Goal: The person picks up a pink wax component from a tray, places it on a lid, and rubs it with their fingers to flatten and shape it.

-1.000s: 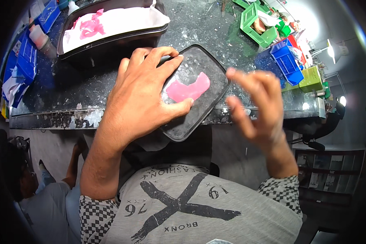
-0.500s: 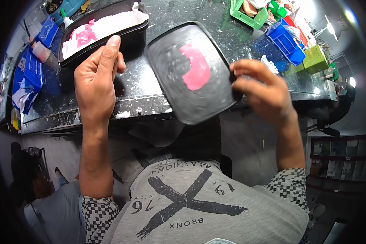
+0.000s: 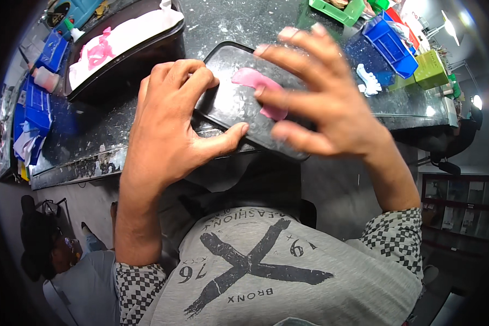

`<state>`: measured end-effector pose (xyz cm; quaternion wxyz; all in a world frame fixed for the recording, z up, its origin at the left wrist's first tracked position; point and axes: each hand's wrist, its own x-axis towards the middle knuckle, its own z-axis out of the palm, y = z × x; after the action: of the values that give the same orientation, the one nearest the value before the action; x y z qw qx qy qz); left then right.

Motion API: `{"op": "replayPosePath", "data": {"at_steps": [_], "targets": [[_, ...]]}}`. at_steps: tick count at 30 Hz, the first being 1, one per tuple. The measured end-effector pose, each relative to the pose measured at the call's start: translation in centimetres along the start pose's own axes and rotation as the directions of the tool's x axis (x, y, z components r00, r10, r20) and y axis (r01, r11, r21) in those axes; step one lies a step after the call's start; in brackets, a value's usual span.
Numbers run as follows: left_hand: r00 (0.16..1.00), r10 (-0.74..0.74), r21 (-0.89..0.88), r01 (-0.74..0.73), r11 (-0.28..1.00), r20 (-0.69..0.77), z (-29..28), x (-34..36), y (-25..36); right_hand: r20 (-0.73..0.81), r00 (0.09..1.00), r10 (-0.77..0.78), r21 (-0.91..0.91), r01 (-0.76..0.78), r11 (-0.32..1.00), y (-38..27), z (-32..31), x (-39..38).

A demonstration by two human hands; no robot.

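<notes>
A black rectangular lid [image 3: 225,111] with a raised rim is at the bench's near edge. On it rests a curved, flat pink piece [image 3: 248,77], soft-looking and partly covered by my fingers. My left hand [image 3: 171,117] grips the lid's left side, thumb at the near rim and the other fingers bent over the far part. Above the lid's right half, my right hand [image 3: 323,98] is open with fingers spread and blurred. Its index finger overlaps the pink piece; whether it touches, I cannot tell.
Left of the lid stands a deep black container [image 3: 130,60] with white lining and pink scraps. Blue bins [image 3: 38,103] line the left edge. Right are a white toothed cast [image 3: 368,80], a blue bin [image 3: 390,46] and a green box [image 3: 431,70]. A person [image 3: 81,277] sits lower left.
The lid has moved from my right hand's hold into my left hand's grip. My left hand came right, off the container's side; my right hand moved over the pink piece and opened.
</notes>
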<state>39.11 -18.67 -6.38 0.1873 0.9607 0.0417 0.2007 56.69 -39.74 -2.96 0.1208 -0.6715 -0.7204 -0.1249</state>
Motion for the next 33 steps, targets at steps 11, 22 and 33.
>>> {"op": "replayPosePath", "data": {"at_steps": [11, 22, 33], "targets": [[0.992, -0.123, -0.021, 0.123, 0.992, -0.019, 0.8, 0.1, -0.1, 0.114, 0.984, -0.136, 0.033, 0.133, 0.991, 2.1, -1.9, 1.6], [0.997, -0.072, -0.031, 0.072, 0.997, -0.007, 0.4, -0.2, -0.5, 0.171, 0.944, -0.283, -0.014, 0.29, 0.957, 2.0, 0.3, 1.1], [0.997, -0.063, -0.092, 0.059, 0.994, -0.048, 0.8, -0.7, -0.8, 0.087, 0.934, -0.347, -0.074, 0.354, 0.932, 1.7, -1.9, 0.6]]}}
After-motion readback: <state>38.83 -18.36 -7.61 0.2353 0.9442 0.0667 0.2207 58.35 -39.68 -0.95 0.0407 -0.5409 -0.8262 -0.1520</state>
